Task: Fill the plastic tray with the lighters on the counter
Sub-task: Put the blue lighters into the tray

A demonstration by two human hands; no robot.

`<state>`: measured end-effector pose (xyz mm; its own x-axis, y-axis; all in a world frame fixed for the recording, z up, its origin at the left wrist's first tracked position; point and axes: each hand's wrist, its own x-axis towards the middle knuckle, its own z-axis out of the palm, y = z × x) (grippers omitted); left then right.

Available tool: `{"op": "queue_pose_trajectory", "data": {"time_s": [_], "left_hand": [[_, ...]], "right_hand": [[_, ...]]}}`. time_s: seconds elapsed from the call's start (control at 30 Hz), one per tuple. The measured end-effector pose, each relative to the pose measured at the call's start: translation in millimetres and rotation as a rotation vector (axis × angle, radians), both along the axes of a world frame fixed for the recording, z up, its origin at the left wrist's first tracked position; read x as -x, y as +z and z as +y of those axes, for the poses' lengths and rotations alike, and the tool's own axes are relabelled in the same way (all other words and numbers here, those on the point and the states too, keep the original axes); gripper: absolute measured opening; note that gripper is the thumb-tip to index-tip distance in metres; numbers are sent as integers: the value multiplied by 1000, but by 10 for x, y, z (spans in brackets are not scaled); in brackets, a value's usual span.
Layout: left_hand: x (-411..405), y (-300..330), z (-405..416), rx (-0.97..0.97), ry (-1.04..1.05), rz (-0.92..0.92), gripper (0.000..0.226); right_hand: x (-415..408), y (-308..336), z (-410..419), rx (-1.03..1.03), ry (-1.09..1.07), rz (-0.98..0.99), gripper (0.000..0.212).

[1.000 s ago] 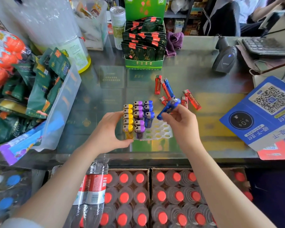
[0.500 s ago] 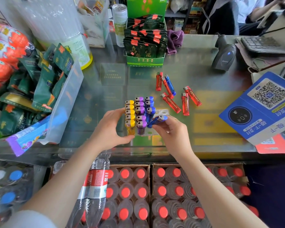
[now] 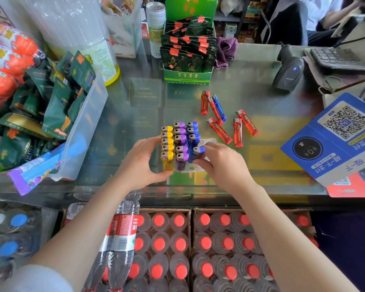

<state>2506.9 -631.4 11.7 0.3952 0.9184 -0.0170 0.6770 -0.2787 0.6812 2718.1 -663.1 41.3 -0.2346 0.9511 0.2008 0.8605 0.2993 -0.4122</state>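
Fingers of the right hand (image 3: 221, 163) pinched a blue lighter (image 3: 196, 153), its long axis nearly upright with the cap up and its base going into a slot of the tray (image 3: 209, 141), in the blue column nearest that hand. The left hand (image 3: 139, 163) curled round the tray's left side, thumb at the near edge beside the yellow lighters (image 3: 167, 144), steadying it on the desk (image 3: 261, 85). Purple lighters (image 3: 180, 142) stood in the middle column with one gap; open slots showed just right of the blue one. Loose lighters lay flat, beyond and to the right of the tray: four red lighters (image 3: 219, 130) close by and a red pair with one blue further back (image 3: 219, 107), all nearer the right hand, which judging by that would fetch the next one. Their long axes ran roughly away from the person, so each would need tipping upright before going in. Print on the red ones was too small to read. Further out, the green box (image 3: 187, 77) held packets marked 乌龙 and a "2", the blue card (image 3: 333, 140) carried a QR code, and a scanner (image 3: 288, 69) stood at the back.
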Motion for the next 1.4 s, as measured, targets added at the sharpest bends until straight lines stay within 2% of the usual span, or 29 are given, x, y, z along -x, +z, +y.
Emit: {"op": "queue_pose_trajectory", "data": {"time_s": [0.07, 0.17, 0.3, 0.43, 0.53, 0.67, 0.8, 0.9, 1.1, 1.3, 1.4], "left_hand": [[3, 1, 1, 9, 4, 0, 69], [6, -3, 3, 8, 2, -9, 68], [-15, 29, 2, -7, -12, -39, 64], [-57, 85, 7, 7, 26, -54, 78], [-84, 130, 1, -5, 40, -26, 79], [-81, 138, 1, -6, 46, -16, 80], [-88, 150, 20, 12, 31, -25, 75], [-85, 148, 27, 33, 25, -30, 76], [-54, 99, 40, 63, 39, -39, 81], [-85, 133, 22, 85, 65, -72, 77], [-101, 161, 13, 90, 63, -68, 75]], "right_hand": [[22, -3, 13, 14, 3, -52, 23], [72, -26, -17, 19, -65, -31, 23], [106, -92, -37, 122, -200, 124, 19], [34, -123, 17, 171, -134, 167, 20], [-95, -19, 146, 155, -65, 222, 13], [-212, 79, 417, 115, -230, 433, 17], [-268, -5, 801, 46, -514, 360, 21], [-295, -60, 1028, 89, -618, 275, 28], [-280, -93, 1247, 247, -662, 116, 22], [-226, -126, 1198, 176, -604, -69, 19], [-274, -98, 1212, 238, -614, -2, 17]]}}
